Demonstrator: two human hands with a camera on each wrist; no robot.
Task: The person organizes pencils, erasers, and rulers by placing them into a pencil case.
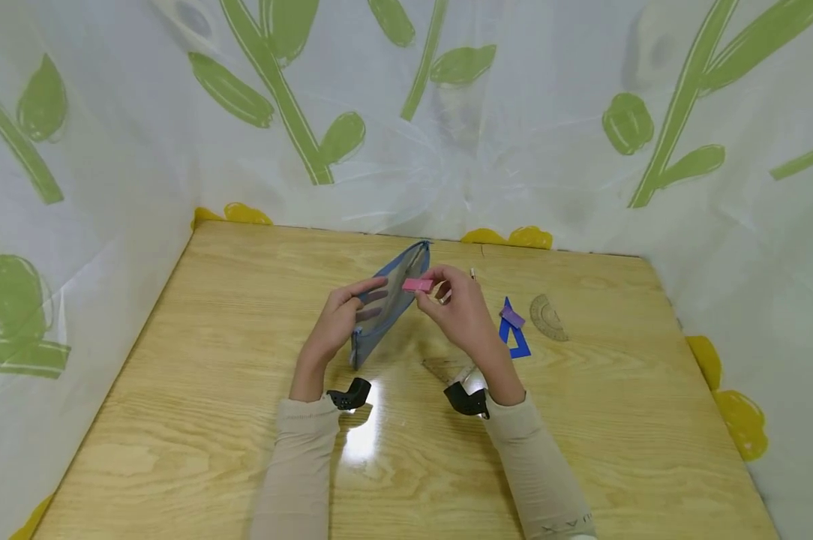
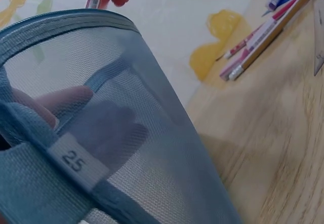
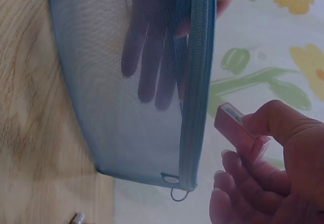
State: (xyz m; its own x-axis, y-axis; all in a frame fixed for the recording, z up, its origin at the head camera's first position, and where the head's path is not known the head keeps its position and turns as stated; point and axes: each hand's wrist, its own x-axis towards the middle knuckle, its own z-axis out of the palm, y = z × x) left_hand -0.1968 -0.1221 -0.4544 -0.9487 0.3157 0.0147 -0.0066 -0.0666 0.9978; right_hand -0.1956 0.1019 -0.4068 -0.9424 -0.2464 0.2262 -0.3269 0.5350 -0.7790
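Observation:
My left hand [image 1: 332,322] holds a blue mesh zip pouch [image 1: 401,300] tilted above the table. Through the mesh in the right wrist view, several of its fingers [image 3: 148,77] show stretched out, and the pouch's zipped edge [image 3: 198,82] faces the right hand. A white tag [image 2: 78,161] marked 25 sits on the pouch. Between thumb and fingertips, my right hand [image 1: 465,309] pinches a small pink eraser [image 1: 416,285]. A barcode shows on the eraser's end [image 3: 232,112]. In the right wrist view the eraser is beside the zipped edge, apart from it.
Right of the hands lie a blue set square [image 1: 522,348] with a purple block [image 1: 512,318] on it, and a clear protractor [image 1: 547,318]. A clear set square [image 1: 440,366] lies below the right hand. Several pencils [image 2: 276,29] lie together. Printed curtains [image 1: 481,150] border the table [image 1: 197,420].

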